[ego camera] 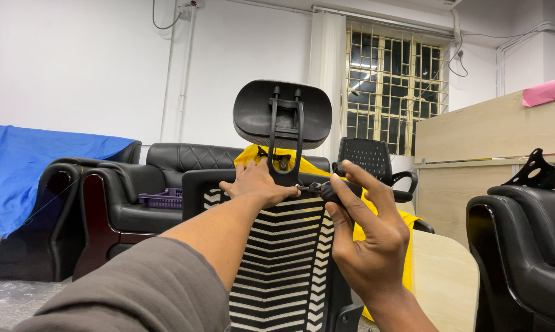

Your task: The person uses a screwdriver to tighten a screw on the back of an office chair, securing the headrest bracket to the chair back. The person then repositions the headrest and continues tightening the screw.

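The black office chair backrest with white chevron-striped mesh [287, 258] stands upright in the near centre of the scene. The black oval padded headrest on its forked plastic bracket [282, 114] is already seated at the top edge of the backrest, upright and centred.

The left hand [258, 184] lies flat over the top rail, fingers curled around the foot of the bracket, bracing it. The right hand [366, 230] grips the dark handle of a small black screwdriver [323, 190] between thumb and fingers; the shaft points left toward the bracket foot. The tip is hidden behind the left hand, so contact with a screw cannot be confirmed.

Judged status: headrest positioned; fastening appears in progress, not shown complete.

Behind the backrest hangs a yellow cloth [406, 246]. A black leather sofa [136, 190] stands far left, holding a purple plastic basket [162, 198].
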